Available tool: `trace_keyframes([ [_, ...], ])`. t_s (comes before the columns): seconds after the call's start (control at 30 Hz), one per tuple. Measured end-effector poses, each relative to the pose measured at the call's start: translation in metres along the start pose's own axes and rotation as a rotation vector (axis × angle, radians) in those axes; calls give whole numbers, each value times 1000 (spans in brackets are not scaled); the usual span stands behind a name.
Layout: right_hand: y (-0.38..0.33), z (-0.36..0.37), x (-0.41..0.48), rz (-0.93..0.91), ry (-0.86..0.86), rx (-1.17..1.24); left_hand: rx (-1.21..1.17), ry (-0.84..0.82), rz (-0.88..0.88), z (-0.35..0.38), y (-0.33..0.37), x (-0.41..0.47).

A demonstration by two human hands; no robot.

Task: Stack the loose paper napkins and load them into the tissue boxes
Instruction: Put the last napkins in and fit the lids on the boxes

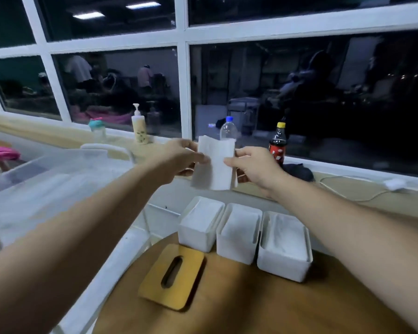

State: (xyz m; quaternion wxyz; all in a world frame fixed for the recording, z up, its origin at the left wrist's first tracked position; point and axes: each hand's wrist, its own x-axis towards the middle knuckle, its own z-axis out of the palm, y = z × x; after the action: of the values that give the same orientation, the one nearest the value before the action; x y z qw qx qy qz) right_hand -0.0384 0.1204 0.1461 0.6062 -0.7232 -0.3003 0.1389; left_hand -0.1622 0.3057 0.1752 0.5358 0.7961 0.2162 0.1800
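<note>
Left hand [179, 157] and right hand [253, 165] are clamped on the side edges of a napkin stack [215, 162], held aloft beyond three open tissue boxes [239, 235] seemingly filled already; loading and lidding are judged outstanding.

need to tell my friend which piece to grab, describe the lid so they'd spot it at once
Find the round wooden table, where three white boxes stand in a row. The lid lies flat just in front of the left box. It alone is a thin yellow-wood slab with a dark oval slot.
</note>
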Motion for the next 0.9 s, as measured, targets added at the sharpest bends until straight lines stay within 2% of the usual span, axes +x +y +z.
trace_keyframes([
  [0.27, 96, -47, -11, 238, 101, -228, 134, -90, -89, 110, -66, 43],
  [0.43, 148, -40, -7, 261, 92, -477, 253, -95, -122, 137, -108, 48],
  [0.57, 170, -32, -4, 238, 91, -600, 419, -64, -93, 148, -126, 48],
  [0.7, 180, -30, -5, 173, 57, -821, 594, -65, 3, 157, -130, 51],
  [0.8, 179, -32, -5, 73, 40, -956, 712, -106, 115, 154, -128, 55],
  [0.9, 173, -32, -3, -71, -46, -981, 840, -241, 279, 145, -119, 55],
])
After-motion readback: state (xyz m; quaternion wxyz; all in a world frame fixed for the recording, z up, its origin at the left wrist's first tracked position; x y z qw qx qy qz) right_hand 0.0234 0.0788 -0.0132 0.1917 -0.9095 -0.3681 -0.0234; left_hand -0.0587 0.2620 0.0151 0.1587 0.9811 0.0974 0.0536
